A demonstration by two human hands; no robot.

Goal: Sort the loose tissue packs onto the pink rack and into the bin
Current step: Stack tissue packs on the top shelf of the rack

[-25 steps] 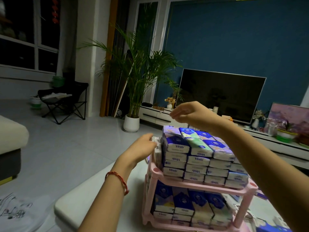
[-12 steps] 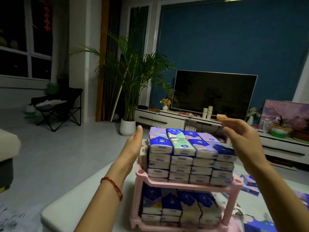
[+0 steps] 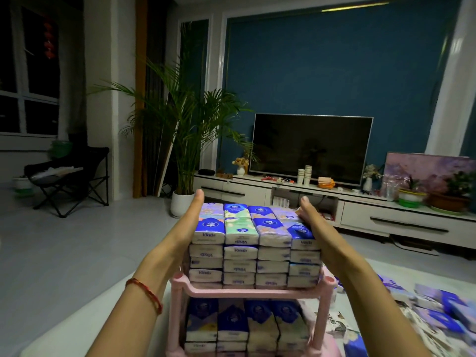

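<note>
A pink two-tier rack (image 3: pixel 247 292) stands on a white table right before me. Its top shelf carries a block of stacked tissue packs (image 3: pixel 255 243), several layers high; more packs (image 3: pixel 247 323) fill the lower shelf. My left hand (image 3: pixel 186 224) lies flat with straight fingers against the block's left side. Against the right side presses my right hand (image 3: pixel 313 222), fingers also straight. Loose tissue packs (image 3: pixel 438 313) lie scattered on the table to the right. No bin is in view.
The white table (image 3: pixel 85 320) reaches left of the rack. Beyond it are a potted palm (image 3: pixel 183 155), a TV (image 3: pixel 311 145) on a low white cabinet (image 3: pixel 360 210), and a black folding chair (image 3: pixel 69 176) at the far left.
Both hands have dropped from above the packs and closed in, now pressing flat on the left and right sides of the top stack. The view has shifted closer and more centred.
</note>
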